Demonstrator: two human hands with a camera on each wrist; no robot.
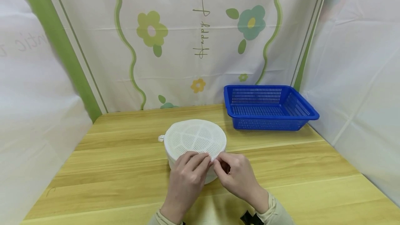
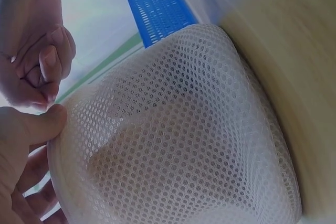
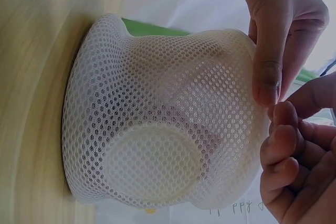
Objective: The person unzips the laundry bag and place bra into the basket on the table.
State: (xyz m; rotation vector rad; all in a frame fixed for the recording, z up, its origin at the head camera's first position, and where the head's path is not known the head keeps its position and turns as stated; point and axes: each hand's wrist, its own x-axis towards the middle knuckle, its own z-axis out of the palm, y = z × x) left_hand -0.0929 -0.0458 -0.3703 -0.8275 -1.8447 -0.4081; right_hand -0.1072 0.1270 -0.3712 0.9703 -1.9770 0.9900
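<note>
A white mesh laundry bag [image 1: 195,134] stands upright on the table, its round top lying over the opening and a small white tab [image 1: 161,138] sticking out at its left. With thumb and fingers my left hand [image 1: 187,180] grips the bag's near rim. Right beside it, my right hand [image 1: 235,174] pinches at the same rim with thumb and forefinger, other fingers curled. The small piece between those fingertips is hidden. In the right wrist view, the mesh side [image 3: 152,161] shows a round raised ring, and both hands' fingertips meet at the rim.
A blue plastic basket [image 1: 272,117] with slotted walls stands at the back right of the wooden table [image 1: 125,169]. Behind the table hangs a white curtain [image 1: 181,65] with printed flowers, and white sheets close off both sides.
</note>
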